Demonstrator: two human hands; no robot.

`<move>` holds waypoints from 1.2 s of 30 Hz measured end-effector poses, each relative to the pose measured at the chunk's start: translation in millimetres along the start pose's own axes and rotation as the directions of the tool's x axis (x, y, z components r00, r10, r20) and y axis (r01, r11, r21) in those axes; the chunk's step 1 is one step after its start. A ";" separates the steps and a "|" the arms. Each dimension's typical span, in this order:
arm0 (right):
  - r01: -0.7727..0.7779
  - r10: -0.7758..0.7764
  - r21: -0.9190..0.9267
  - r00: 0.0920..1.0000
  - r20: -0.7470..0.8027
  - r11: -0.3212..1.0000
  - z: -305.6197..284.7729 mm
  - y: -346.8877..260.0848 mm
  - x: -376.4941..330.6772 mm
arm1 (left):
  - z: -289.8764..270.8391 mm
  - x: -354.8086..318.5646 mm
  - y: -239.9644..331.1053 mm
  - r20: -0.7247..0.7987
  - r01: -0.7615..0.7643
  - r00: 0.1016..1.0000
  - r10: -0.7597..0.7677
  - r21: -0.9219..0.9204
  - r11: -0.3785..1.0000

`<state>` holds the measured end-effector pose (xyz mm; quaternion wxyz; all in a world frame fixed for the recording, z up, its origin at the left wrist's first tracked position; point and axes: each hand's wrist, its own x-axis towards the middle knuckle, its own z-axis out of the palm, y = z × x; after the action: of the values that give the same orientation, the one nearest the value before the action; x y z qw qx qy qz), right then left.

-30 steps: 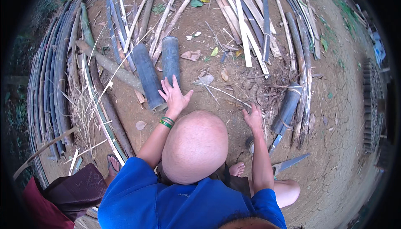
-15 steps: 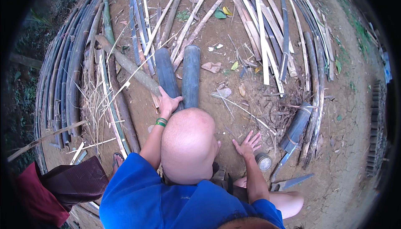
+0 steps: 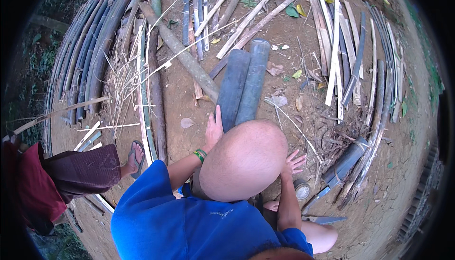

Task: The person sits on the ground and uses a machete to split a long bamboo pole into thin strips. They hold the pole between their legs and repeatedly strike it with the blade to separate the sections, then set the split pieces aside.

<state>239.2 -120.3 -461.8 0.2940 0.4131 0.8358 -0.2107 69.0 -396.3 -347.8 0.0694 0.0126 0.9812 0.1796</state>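
On the ground [image 3: 179,140], two tubes [image 3: 233,87] already lie together, strips [image 3: 332,56] lie loose; left hand [image 3: 214,131] open beside the tubes, right hand [image 3: 291,165] spread, both empty.

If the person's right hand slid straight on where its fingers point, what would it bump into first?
Most likely the long, thin, pale, wood-like stick: the right hand's spread fingers point toward it. The hand's height is hard to judge, so it might pass over.
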 end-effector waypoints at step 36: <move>-0.072 0.071 0.000 0.992 0.101 0.997 -16.5 -11.0 -11.3 | -18.7 108.7 -59.7 0.399 0.414 0.871 -0.285 -0.910 -0.008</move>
<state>230.5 -123.2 -440.9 0.3423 0.4321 0.8042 -0.2223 -41.2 -453.3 -366.0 0.1497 -0.2726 0.5698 0.7606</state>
